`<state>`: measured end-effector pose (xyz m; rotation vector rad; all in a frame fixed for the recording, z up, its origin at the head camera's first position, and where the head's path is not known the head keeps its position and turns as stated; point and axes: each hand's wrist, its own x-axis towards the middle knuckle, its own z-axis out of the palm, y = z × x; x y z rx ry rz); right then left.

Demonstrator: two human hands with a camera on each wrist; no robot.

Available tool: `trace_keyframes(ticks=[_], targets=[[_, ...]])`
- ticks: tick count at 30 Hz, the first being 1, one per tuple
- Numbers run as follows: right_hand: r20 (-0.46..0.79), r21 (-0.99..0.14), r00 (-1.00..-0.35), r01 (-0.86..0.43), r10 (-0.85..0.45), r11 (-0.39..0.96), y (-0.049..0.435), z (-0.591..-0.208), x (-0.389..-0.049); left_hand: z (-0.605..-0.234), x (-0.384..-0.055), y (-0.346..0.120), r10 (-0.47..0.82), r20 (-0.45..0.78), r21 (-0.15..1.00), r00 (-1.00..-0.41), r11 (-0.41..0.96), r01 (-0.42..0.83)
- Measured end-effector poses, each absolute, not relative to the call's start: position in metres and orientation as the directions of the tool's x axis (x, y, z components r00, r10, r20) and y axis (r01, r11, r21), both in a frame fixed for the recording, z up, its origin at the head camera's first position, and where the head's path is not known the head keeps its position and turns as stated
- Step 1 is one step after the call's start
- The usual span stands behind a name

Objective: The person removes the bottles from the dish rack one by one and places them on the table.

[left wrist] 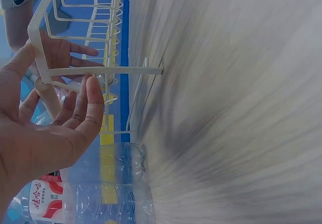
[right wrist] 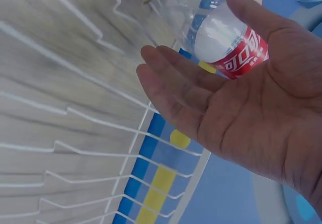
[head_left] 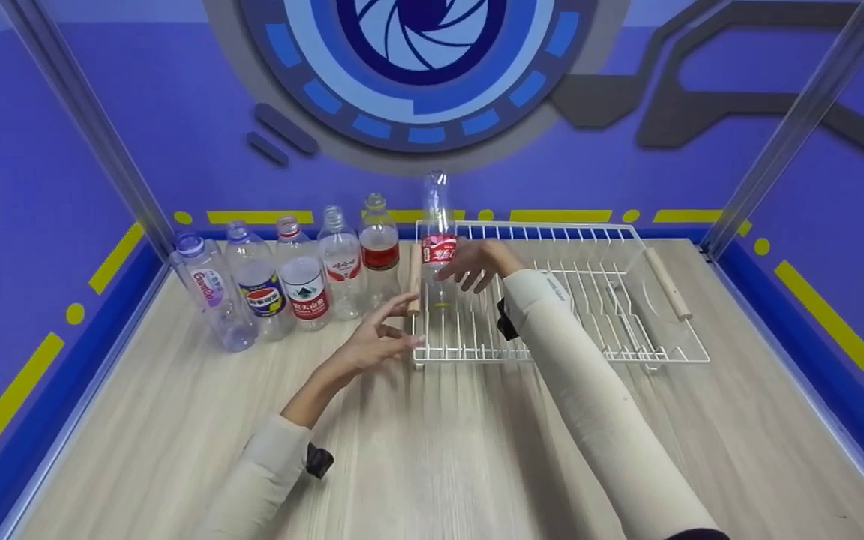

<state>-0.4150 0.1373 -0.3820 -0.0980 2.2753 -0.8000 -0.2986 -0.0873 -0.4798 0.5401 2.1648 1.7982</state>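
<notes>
In the head view, a clear plastic bottle with a red label (head_left: 439, 249) stands upright at the left end of a white wire rack (head_left: 477, 358). My right hand (head_left: 477, 262) is close beside this bottle on its right, fingers extended and slightly bent. The right wrist view shows the palm of that hand (right wrist: 251, 103) and the red-labelled bottle (right wrist: 221, 43) behind its fingers, not enclosed by them. Near the rack's front left corner, my left hand (head_left: 372, 341) touches the frame with loosely bent fingers, beside the left wooden handle (head_left: 414, 279).
Left of the rack stands a row of several empty plastic bottles, from a purple-capped one (head_left: 211, 292) to one with a dark red label (head_left: 381, 255). Another wooden handle (head_left: 667, 283) is at the rack's right end. Blue walls (head_left: 49, 225) bound the wooden tabletop (head_left: 417, 450).
</notes>
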Motion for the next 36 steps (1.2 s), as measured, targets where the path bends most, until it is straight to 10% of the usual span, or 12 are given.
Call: trace_keyframes(ticks=[36], targets=[[-0.445,-0.805,-0.816,0.184,-0.369,0.564,0.249,-0.378,-0.396,-0.478,-0.297,-0.087,0.466,0.034,0.975,-0.884,0.179,0.133]])
